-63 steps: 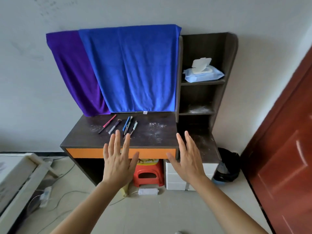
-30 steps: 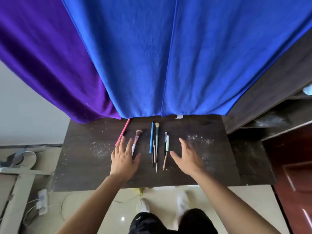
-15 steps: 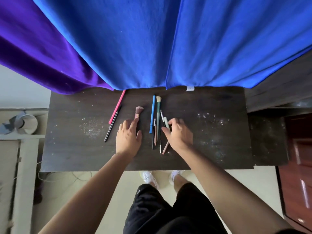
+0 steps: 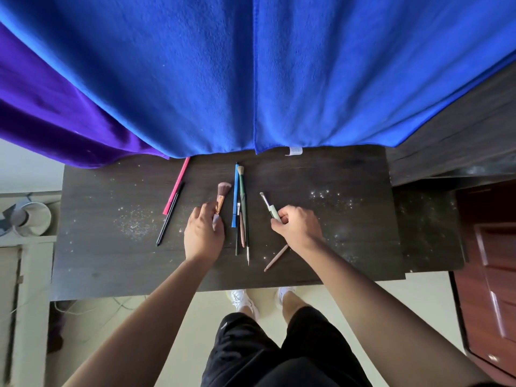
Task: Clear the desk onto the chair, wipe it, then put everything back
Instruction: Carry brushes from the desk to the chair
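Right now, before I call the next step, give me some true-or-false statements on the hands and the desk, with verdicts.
1. The left hand grips the fluffy brush by its handle. True.
2. The right hand holds nothing. False: it pinches the green-handled brush.
3. The pink pen lies on the desk, to the left of the left hand. True.
4. The desk has been wiped clean. False: white specks are scattered over it.
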Available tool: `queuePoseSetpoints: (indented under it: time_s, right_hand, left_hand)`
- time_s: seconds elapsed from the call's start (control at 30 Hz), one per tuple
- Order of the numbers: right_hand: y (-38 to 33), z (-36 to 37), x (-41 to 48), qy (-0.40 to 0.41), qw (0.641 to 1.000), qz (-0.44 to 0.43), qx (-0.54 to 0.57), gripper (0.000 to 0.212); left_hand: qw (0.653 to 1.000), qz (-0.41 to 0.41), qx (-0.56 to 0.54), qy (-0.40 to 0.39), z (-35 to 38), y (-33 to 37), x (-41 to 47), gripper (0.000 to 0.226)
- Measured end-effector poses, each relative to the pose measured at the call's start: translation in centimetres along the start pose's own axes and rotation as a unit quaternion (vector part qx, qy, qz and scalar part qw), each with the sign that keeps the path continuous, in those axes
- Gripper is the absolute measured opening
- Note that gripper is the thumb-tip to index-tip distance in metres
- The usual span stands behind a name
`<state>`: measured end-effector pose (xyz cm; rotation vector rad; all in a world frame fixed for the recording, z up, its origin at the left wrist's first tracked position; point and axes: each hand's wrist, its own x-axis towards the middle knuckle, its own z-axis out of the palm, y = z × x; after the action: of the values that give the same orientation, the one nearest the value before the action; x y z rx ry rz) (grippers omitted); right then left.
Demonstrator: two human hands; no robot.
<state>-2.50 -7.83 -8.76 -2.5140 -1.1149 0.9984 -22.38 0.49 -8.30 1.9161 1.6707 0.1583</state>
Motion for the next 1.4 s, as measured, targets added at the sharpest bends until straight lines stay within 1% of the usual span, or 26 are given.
queuePoseSetpoints:
  time_s: [0.13, 0.3, 0.37, 0.5, 0.63, 0.77, 0.87, 0.93, 1.03, 1.23, 1.33, 1.4]
  right_hand:
    - [0.3, -0.7, -0.3, 0.006, 0.999, 0.023, 0.03, 0.017]
    - [0.4, -4.1, -1.0, 0.06, 0.989, 0.034, 0.129, 0.016]
    - [0.3, -6.1, -1.5, 0.094, 0.983, 0.029, 0.157, 0.015]
    - [0.4, -9.8, -3.7, 0.17, 0.969, 0.012, 0.182, 0.011]
    - [1.3, -11.6, -7.8, 0.249, 0.948, 0.031, 0.195, 0.013]
    - [3.9, -10.5, -14.2, 0.314, 0.915, 0.11, 0.229, 0.017]
    - [6.8, -8.6, -20.6, 0.362, 0.878, 0.163, 0.268, 0.015]
    - [8.5, -7.6, -25.1, 0.392, 0.85, 0.194, 0.293, 0.014]
    - [11.3, -6.9, -32.2, 0.462, 0.787, 0.253, 0.321, 0.014]
    - [16.6, -4.7, -46.9, 0.573, 0.667, 0.337, 0.337, 0.013]
    - [19.4, -1.9, -54.1, 0.606, 0.615, 0.371, 0.341, 0.014]
    - [21.4, 0.6, -58.7, 0.618, 0.586, 0.395, 0.345, 0.014]
  left_hand:
    - [0.999, 0.02, -0.022, 0.03, -0.4, 0.6, -1.0, 0.029]
    - [0.993, 0.067, -0.058, 0.082, -2.8, 3.1, -1.7, 0.026]
    - [0.987, 0.097, -0.078, 0.097, -4.3, 4.9, -1.7, 0.026]
    - [0.966, 0.189, -0.123, 0.129, -7.0, 8.4, -1.7, 0.03]
    - [0.945, 0.247, -0.176, 0.122, -8.2, 10.9, -2.3, 0.037]
    - [0.925, 0.314, -0.205, 0.062, -7.1, 12.5, -3.6, 0.035]
    - [0.9, 0.379, -0.215, 0.01, -5.4, 14.4, -6.8, 0.036]
    - [0.883, 0.41, -0.222, -0.046, -4.1, 16.0, -10.1, 0.04]
    - [0.844, 0.473, -0.217, -0.132, -2.1, 18.5, -15.9, 0.041]
    - [0.753, 0.572, -0.199, -0.257, 1.2, 22.1, -30.3, 0.037]
    - [0.711, 0.617, -0.175, -0.288, 3.4, 22.4, -38.4, 0.034]
    - [0.695, 0.632, -0.159, -0.303, 5.1, 21.8, -44.1, 0.031]
